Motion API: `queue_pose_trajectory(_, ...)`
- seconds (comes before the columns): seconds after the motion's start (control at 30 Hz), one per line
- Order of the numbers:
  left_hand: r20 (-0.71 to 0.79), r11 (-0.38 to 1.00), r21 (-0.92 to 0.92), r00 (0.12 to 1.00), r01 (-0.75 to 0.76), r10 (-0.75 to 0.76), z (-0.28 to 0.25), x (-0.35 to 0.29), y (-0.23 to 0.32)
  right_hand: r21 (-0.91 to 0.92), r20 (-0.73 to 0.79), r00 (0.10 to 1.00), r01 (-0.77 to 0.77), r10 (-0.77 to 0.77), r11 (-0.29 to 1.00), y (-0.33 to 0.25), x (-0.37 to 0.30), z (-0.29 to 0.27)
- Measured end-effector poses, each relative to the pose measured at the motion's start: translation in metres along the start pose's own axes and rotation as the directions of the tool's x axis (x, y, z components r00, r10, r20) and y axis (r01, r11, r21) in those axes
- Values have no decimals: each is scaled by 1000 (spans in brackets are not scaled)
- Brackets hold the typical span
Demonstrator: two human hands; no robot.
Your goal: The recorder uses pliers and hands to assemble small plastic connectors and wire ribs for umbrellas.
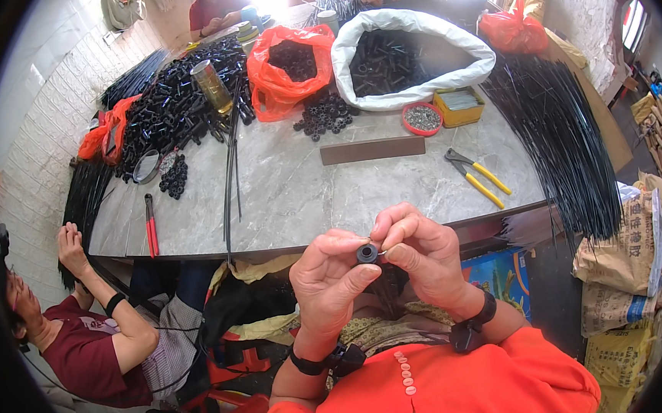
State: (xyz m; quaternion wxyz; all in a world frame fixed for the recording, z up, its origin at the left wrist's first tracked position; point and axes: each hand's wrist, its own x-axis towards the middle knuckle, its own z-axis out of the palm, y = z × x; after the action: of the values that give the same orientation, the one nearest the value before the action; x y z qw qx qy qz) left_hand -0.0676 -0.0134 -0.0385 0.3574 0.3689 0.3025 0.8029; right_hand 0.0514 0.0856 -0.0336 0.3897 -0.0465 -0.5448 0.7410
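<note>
Just off the table's front edge, I hold up a small black round part (367, 254) with a hole in its end. My left hand (325, 280) closes thumb and fingers on it from the left. My right hand (425, 257) is pinched at its right side, with a small shiny metal bit (382, 253) at the fingertips. Below the round part a dark shape hangs between my hands; I cannot tell whether it belongs to it. Beyond my hands lie yellow-handled pliers (476, 176) on the right and a flat brown bar (373, 150) in the middle.
On the grey table (285, 202) stand a white sack (441, 21) and a red bag (258, 66) of black parts. A red dish (422, 119) holds small metal pieces. Bundles of black rods (560, 137) lie right. Red-handled pliers (151, 227) lie left, near a seated co-worker (102, 337).
</note>
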Motion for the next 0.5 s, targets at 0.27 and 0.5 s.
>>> queue_pose_trajectory(0.27, 2, 1000, -6, 1000, -16, 16, -1, -1, 0, -10, 77, 997, 34, -33, 999, 3, 0, -4)
queue_pose_trajectory(0.5, -1, 1000, -6, 1000, -21, 21, -2, -2, 0, 0, 64, 998, 15, -15, 1000, 5, 0, -4)
